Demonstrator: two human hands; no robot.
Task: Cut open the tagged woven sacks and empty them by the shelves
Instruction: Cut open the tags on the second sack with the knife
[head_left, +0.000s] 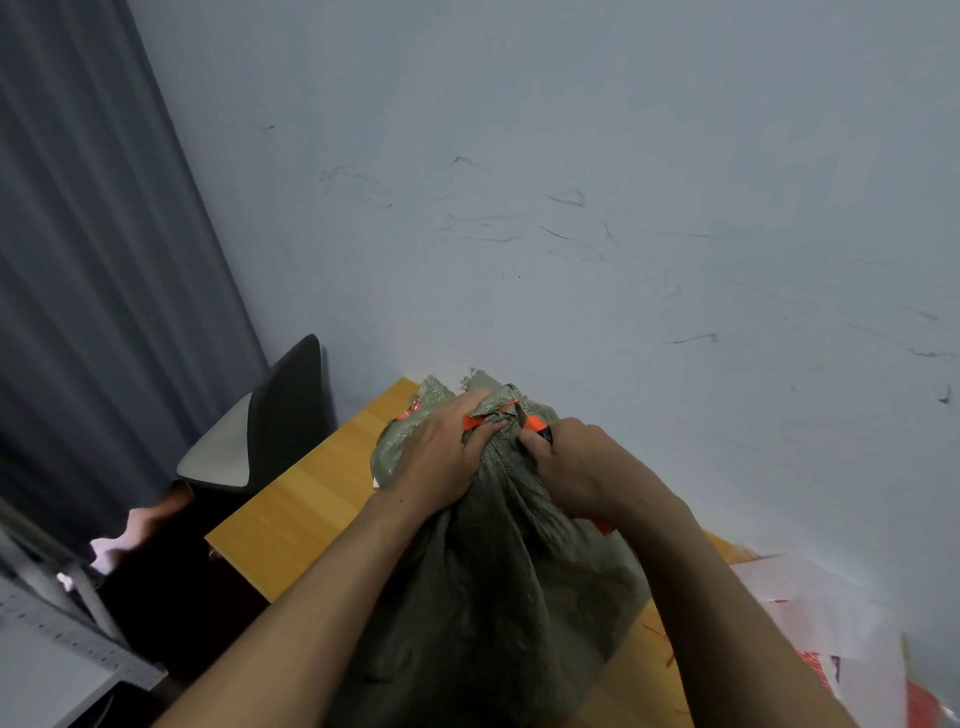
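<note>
Counter (311, 499) by the wall carries the woven sack (493, 597) upright, neck on top for cutting. Left hand (441, 457) has its fingers (483, 430) curled tight round the bunched neck, I reckon to tension it. Right hand (582, 467) grips an orange cutter (537, 427) at the orange tie (475, 421).

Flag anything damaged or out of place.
Dark scuffs streak the wall above the sack, whose top edge looks frayed. Nothing looks spilled. Left hand grips its neck; right hand holds a cutter.

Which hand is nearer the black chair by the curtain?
Left. Left hand grips the green woven sack, right of the black chair; right hand holds an orange cutter farther right.
</note>
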